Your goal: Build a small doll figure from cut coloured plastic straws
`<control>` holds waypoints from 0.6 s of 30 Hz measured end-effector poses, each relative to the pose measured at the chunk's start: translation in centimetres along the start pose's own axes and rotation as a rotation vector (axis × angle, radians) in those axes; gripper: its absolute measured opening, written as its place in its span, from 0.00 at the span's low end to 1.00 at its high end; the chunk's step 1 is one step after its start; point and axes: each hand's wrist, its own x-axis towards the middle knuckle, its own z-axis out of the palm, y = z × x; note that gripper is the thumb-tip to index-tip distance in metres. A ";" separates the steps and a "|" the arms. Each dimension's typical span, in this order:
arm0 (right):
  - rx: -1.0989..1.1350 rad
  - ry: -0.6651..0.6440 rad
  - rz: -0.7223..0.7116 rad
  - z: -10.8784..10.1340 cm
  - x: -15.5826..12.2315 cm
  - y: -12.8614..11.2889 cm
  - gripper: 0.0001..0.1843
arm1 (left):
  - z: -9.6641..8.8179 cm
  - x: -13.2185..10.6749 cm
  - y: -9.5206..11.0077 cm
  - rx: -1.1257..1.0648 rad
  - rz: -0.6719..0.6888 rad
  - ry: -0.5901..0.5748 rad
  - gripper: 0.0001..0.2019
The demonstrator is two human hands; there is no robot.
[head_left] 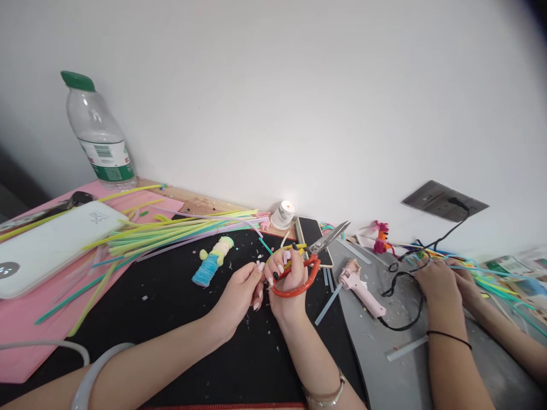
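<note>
My right hand (288, 304) holds scissors (315, 265) with red handles, their blades pointing up and to the right. A yellow and teal pipe cleaner (265, 245) sticks out by its fingertips; how it is held is hard to see. My left hand (243, 289) is closed in a pinch right beside the right hand's fingers, and what sits between its fingertips is too small to name. Left of both hands, a small pipe-cleaner figure (211, 262) with a blue lower part and a pale yellow top lies on the black mat (171, 307).
Many pipe cleaners (179, 233) lie at left, near a white power bank (55, 247) and bottle (100, 136). Behind my hands are a paper cup (283, 215) and phone (311, 233). At right lies a pink glue gun (361, 290) with its cord; another person's hands (440, 282) work there.
</note>
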 end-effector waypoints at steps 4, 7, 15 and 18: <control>-0.210 0.031 -0.005 -1.5 0.8 -1.3 0.15 | -0.8 0.6 1.3 0.068 0.076 0.046 0.16; -0.604 0.030 -0.002 -3.0 1.6 -2.0 0.15 | -1.3 1.0 2.2 0.104 0.105 0.095 0.16; -1.199 -0.027 -0.206 -4.8 2.6 -0.9 0.08 | -1.7 0.9 3.0 0.257 0.333 0.118 0.14; -1.170 -0.082 -0.222 -4.9 2.5 -0.4 0.11 | -1.8 0.6 3.1 0.331 0.405 0.113 0.15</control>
